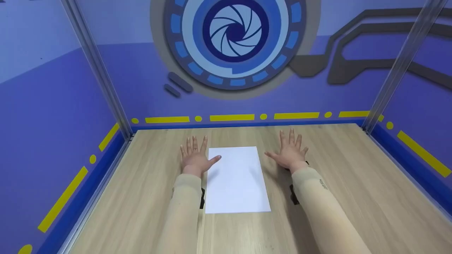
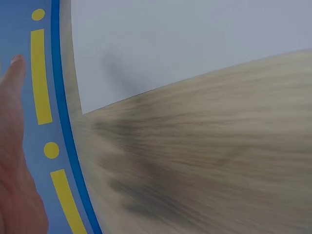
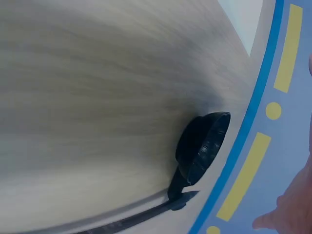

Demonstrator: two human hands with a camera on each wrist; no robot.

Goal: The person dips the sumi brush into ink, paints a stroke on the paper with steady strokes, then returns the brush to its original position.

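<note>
A blank white sheet of paper [image 1: 236, 187] lies flat on the wooden table between both hands. My left hand [image 1: 195, 158] is held over the sheet's left edge, fingers spread and straight, thumb above the paper; it holds nothing. To the right of the sheet my right hand [image 1: 290, 154] is likewise spread, back up, with nothing in it. In the right wrist view a black object with a round, cup-shaped head [image 3: 195, 146] and a long thin dark bar lies on the table near this hand. In the head view the right hand and sleeve mostly hide it; its kind is unclear.
The wooden table [image 1: 137, 211] meets a blue back wall [image 1: 141, 81] with yellow dashes and a round emblem. Metal posts [image 1: 102, 76] rise at both back corners. Small dark pieces [image 1: 294, 194] sit at the sleeves.
</note>
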